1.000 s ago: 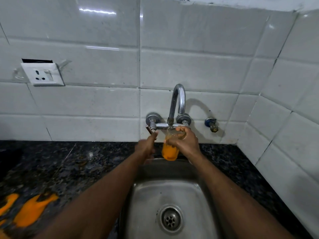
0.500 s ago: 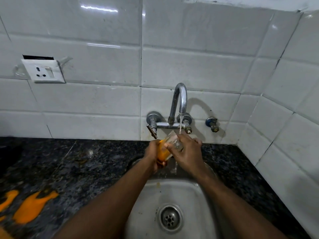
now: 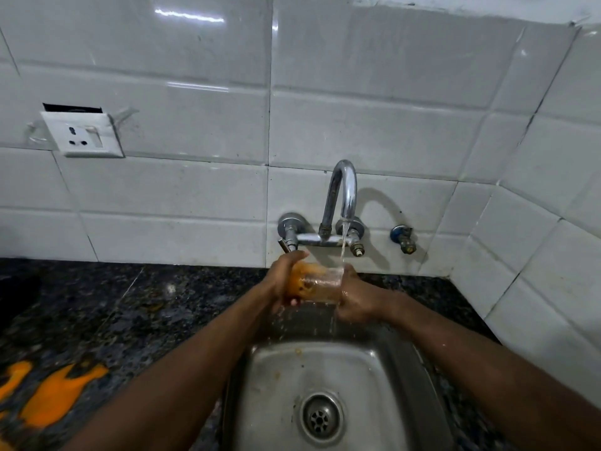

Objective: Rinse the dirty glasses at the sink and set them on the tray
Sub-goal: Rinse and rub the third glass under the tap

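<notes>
Wall tiles (image 3: 195,76): glossy white, grey grout. Countertop (image 3: 97,304): black granite, pale speckles, with orange patches (image 3: 55,395). Sink (image 3: 276,385): dull steel grey. Tap (image 3: 341,193): chrome. Glass (image 3: 317,283): clear, orange residue. Socket plate (image 3: 83,135): white.

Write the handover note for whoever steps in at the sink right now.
Left hand: wrapped around the base end of the glass.
Right hand: holding the glass at its mouth end.
Glass: lying sideways above the sink, under the running tap; orange residue clings inside near the base.
Done: water on, rinse begun.
Left: clear the residue, set the glass on the tray, which is not in view. No other glasses in view.
</notes>
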A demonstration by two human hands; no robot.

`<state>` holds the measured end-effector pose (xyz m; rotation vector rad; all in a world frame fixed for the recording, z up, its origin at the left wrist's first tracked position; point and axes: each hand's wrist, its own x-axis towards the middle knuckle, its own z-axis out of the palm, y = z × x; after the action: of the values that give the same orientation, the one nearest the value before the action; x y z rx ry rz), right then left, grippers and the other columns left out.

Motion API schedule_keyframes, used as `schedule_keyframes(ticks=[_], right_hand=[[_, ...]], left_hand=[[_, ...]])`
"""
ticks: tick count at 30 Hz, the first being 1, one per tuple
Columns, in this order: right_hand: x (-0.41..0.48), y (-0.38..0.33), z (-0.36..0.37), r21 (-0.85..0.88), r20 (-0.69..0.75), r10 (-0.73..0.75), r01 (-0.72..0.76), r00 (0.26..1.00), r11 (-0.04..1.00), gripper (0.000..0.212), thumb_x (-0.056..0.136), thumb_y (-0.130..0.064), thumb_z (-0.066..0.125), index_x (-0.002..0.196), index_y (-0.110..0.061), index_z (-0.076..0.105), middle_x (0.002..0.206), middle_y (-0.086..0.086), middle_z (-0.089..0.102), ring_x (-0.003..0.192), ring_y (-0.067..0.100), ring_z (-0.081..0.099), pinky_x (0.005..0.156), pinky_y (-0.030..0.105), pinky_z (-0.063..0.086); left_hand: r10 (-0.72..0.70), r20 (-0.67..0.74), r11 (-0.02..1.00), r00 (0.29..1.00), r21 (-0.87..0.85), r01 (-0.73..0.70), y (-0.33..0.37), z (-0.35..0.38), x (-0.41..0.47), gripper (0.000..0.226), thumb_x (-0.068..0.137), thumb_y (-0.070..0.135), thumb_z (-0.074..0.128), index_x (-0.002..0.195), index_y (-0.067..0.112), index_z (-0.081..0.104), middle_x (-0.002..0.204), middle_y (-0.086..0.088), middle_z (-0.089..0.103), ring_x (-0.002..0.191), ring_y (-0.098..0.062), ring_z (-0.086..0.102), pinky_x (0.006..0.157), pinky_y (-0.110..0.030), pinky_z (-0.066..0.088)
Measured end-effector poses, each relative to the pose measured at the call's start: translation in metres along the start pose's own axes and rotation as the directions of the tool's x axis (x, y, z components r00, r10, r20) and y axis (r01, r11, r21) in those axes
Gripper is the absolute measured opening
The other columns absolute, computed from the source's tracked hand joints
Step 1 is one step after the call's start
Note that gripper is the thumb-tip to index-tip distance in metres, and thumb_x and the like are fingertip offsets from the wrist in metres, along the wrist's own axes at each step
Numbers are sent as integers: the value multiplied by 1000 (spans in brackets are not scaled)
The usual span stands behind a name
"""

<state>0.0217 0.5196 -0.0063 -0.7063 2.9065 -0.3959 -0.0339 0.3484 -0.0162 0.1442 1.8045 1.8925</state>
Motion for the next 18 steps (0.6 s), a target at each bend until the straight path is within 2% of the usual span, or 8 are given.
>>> schedule_keyframes(ticks=[3,4,6,8,9,11,13,18], right_hand=[[3,-12,-6,576,105,149,-183,983,797,53,82,9,60,126,-19,58,127,12,60,120,28,57,105,53,45],[2,-12,-3,492,80,94,-122,992,862,58,81,9,61,131,-20,56,130,10,60,123,25,56,108,53,42],[3,-6,8,-72,-56,-117,113,992,991,66,80,-1,66,136,-30,49,136,2,57,129,21,51,118,56,23],[2,6,11,-408,-166,-229,144,959,901,76,74,-3,69,135,-41,45,138,-3,55,130,22,50,117,61,16],[1,6,10,-369,-183,-207,128,961,921,74,75,-8,69,132,-48,45,140,-6,53,132,22,47,116,61,17],[0,-4,-2,108,-148,-69,85,987,990,60,77,-16,66,125,-50,53,136,-10,53,131,21,47,115,55,29],[1,-14,-12,365,-81,-6,35,997,930,52,79,3,62,121,-28,61,124,-4,60,121,20,55,109,44,42],[1,0,-7,-394,-71,-37,6,997,919,46,88,-6,55,132,-21,54,131,0,60,129,17,48,118,40,2]], left_hand=[[219,-90,975,972,51,-215,-3,1,1,19,100,23,50,93,9,62,89,-17,65,56,-19,62,39,-23,44],[209,-115,973,971,127,-195,-2,0,1,23,100,21,48,89,7,62,85,-17,64,53,-19,60,37,-22,41],[7,-63,984,998,177,4,2,-2,2,32,100,27,41,92,3,60,78,-17,64,49,-21,57,34,-21,36],[-126,15,984,992,130,122,9,-2,-1,33,101,31,38,95,4,56,74,-14,64,46,-21,58,33,-19,35],[-88,8,992,996,90,87,10,-2,-1,31,101,32,42,97,5,56,77,-12,65,47,-20,59,34,-19,38],[88,-49,996,995,-4,-88,9,2,2,27,99,31,48,101,7,59,89,-14,67,58,-21,64,40,-23,44],[205,-144,979,968,26,-204,7,6,0,22,100,25,49,96,8,63,98,-19,69,68,-25,66,45,-25,48],[-140,-46,985,989,95,144,13,0,-1,32,98,35,42,99,6,57,75,-13,67,45,-20,55,36,-19,35]])
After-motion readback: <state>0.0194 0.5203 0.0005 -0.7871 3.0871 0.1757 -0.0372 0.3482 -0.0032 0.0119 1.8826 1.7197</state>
